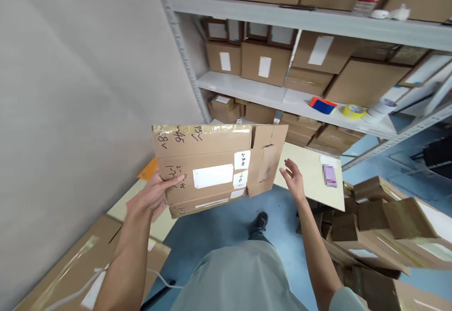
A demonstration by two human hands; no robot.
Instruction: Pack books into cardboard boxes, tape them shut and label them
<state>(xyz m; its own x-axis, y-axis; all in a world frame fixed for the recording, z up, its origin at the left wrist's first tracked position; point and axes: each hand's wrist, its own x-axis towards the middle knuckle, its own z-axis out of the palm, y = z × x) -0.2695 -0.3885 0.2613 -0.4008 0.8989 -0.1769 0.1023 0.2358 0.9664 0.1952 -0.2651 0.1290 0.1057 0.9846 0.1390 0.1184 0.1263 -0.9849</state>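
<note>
A flattened cardboard box (pixel 212 153) with handwritten marks, white labels and tape along its upper edge is held up in front of me, tilted slightly. My left hand (pixel 155 191) grips its left end, thumb across the front face; the other fingers are behind it. One flap (pixel 270 160) sticks out at the box's right end. Just right of that flap, apart from it, my right hand (pixel 294 177) hangs with fingers spread and nothing in it.
A pale table (pixel 310 170) lies behind the box. Metal shelving (pixel 240 83) full of cartons rises beyond, with yellow tape (pixel 354 111) and a blue-orange item (pixel 323 105) on a shelf. Cartons (pixel 374 226) are stacked at right; a grey wall (pixel 88 75) bounds the left.
</note>
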